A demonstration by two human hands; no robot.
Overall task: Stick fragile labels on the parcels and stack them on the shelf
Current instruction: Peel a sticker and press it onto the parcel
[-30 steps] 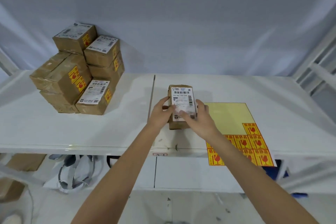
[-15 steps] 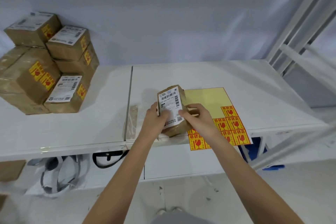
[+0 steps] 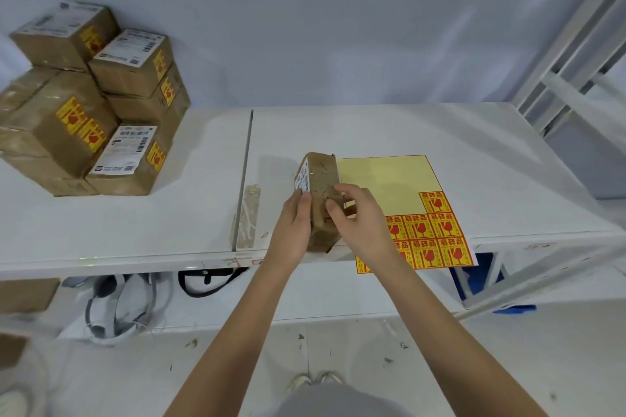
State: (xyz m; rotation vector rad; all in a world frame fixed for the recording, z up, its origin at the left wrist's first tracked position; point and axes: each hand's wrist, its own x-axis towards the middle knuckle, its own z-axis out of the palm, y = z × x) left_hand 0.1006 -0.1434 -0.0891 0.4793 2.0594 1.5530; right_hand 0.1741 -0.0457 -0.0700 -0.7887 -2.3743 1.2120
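Observation:
A small brown parcel stands on its edge near the front of the white shelf, its white shipping label turned to the left. My left hand grips its left face with the thumb on the shipping label. My right hand holds its right side, thumb and fingers curled round the near end. Just right of the parcel lies a yellow sheet of fragile labels, with red-and-yellow stickers left in its lower part.
A stack of several labelled brown parcels fills the shelf's back left. A seam with tape divides the shelf surface. White rack posts rise at the right. A headset and cables lie on the lower level.
Both hands have turned the parcel from lying label-up onto its side, so the shipping label now faces left. The view has shifted right and down.

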